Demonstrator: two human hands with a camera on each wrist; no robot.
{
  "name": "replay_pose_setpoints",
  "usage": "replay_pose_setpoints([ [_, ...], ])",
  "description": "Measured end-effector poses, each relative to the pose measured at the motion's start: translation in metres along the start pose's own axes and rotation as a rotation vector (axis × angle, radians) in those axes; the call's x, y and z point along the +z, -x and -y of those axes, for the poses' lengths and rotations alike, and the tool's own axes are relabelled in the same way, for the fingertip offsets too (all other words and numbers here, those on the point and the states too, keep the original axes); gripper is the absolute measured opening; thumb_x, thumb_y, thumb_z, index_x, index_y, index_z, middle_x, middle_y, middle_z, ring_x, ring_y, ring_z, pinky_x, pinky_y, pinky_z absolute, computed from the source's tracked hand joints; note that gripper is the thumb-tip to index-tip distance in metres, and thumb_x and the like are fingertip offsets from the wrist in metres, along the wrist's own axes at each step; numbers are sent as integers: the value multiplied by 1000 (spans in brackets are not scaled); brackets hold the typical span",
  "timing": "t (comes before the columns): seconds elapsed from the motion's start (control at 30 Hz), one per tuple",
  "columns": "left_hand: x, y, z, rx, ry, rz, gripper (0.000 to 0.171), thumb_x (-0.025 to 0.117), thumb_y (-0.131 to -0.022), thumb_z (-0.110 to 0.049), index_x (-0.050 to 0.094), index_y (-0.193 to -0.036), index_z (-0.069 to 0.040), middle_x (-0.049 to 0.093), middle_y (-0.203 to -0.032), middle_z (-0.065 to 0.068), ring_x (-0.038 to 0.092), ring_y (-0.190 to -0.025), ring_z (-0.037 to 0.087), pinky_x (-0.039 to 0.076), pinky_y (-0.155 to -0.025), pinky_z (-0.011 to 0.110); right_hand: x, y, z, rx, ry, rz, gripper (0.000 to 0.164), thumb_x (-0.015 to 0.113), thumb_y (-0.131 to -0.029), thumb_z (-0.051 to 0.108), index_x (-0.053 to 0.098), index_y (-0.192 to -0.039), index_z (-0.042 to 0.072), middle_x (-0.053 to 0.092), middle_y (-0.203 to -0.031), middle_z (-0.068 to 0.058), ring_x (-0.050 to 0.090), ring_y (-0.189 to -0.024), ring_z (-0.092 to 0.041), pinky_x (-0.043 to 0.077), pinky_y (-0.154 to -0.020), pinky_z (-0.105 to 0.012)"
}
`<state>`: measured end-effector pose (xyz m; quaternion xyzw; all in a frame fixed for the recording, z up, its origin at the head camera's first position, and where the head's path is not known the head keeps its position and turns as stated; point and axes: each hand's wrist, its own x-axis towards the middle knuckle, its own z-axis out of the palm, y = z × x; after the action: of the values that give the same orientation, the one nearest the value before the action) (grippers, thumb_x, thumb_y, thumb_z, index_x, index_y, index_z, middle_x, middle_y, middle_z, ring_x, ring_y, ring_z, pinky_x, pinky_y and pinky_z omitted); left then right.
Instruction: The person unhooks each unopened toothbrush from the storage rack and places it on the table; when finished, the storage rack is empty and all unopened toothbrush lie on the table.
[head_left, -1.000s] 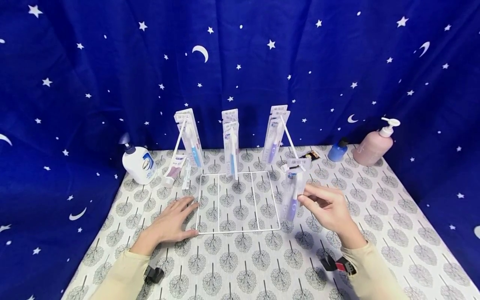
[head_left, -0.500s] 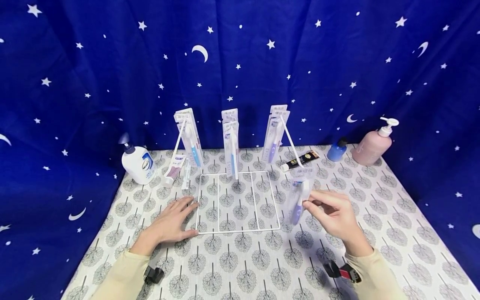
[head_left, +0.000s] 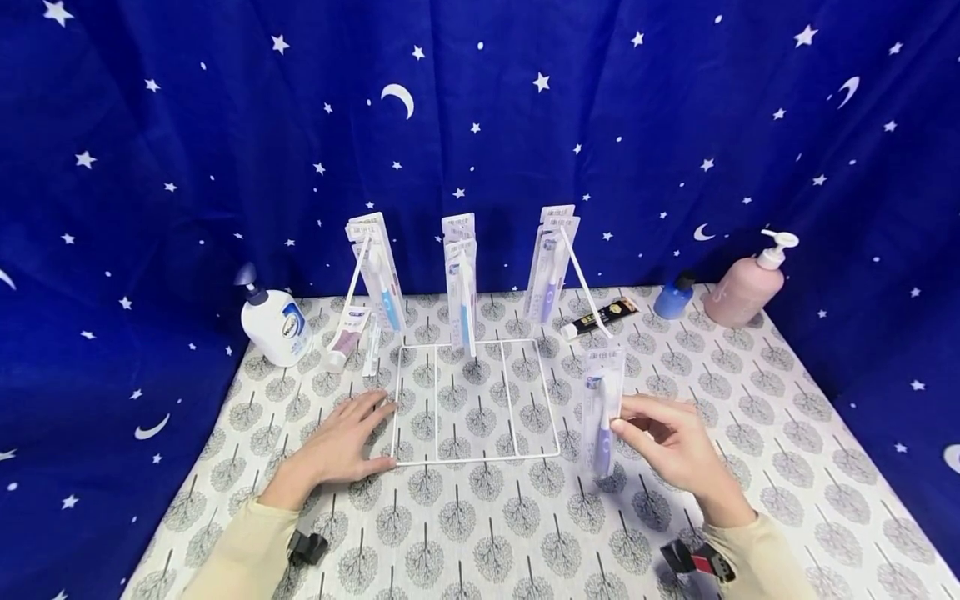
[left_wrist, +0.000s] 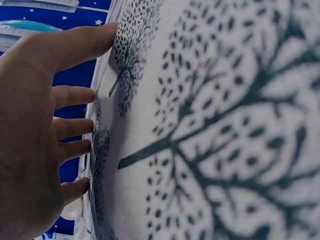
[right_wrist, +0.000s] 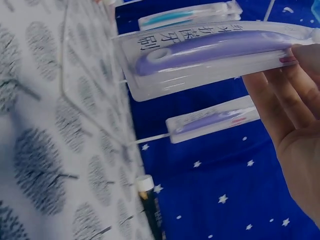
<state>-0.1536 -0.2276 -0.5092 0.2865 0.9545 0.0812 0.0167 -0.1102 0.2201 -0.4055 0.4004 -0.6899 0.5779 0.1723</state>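
Observation:
Between thumb and fingers, my right hand (head_left: 671, 442) pinches the edge of a packaged purple toothbrush (head_left: 602, 425). The pack stands nearly upright, its top close to the tip of the right prong of a white wire rack (head_left: 480, 459); whether they touch I cannot tell. In the right wrist view the purple handle (right_wrist: 210, 47) shows through clear plastic. My left hand (head_left: 341, 442) rests on the cloth, fingers spread, at the left side of the rack base. More packaged toothbrushes hang on the rack: blue ones at left (head_left: 386, 287) and middle (head_left: 463, 296), purple ones at right (head_left: 549, 279).
At left stand a white pump bottle (head_left: 274, 327), a toothpaste tube (head_left: 347, 337) and a slim small pack (head_left: 372, 346). Right of the rack are a black tube (head_left: 603, 317), a small blue bottle (head_left: 672, 300) and a pink pump bottle (head_left: 745, 293).
My right hand has drawn the purple toothbrush pack toward me and a little right, down from the prong's end. The black tube behind it has come into fuller view. My left hand stays put.

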Motion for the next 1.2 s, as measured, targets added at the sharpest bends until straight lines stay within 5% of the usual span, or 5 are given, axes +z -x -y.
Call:
replay_pose_setpoints([
  [0.23, 0, 1, 0, 5, 1, -3, 88, 55, -75, -67, 30, -143, -17, 21, -151, 10, 21, -137, 32, 18, -111, 54, -8, 20, -35, 294, 116, -1, 34, 61, -73, -20, 62, -104, -8, 66, -85, -11, 63, -62, -17, 55, -53, -26],
  [0.53, -1, 1, 0, 8, 27, -10, 86, 56, -75, -65, 32, -142, -16, 22, -150, 11, 22, -137, 32, 18, -111, 54, -11, 27, -71, 652, 64, 40, 37, 63, -83, 3, 54, -117, -5, 64, -90, -24, 65, -66, -17, 57, -60, -36],
  [0.87, -2, 0, -1, 1, 35, 5, 87, 56, -75, -64, 31, -142, -15, 20, -151, 10, 20, -137, 32, 17, -111, 53, -9, 26, -101, 897, -14, 30, 53, 62, -81, 1, 41, -129, -6, 65, -90, -22, 65, -71, -21, 57, -65, -37],
  [1.2, -3, 1, -1, 17, 23, -12, 87, 57, -75, -64, 33, -141, -13, 22, -150, 12, 23, -136, 34, 19, -110, 54, 0, 26, -120, 1029, 73, 76, 54, 64, -78, 2, 44, -128, -7, 62, -81, -13, 62, -66, -19, 57, -60, -35],
])
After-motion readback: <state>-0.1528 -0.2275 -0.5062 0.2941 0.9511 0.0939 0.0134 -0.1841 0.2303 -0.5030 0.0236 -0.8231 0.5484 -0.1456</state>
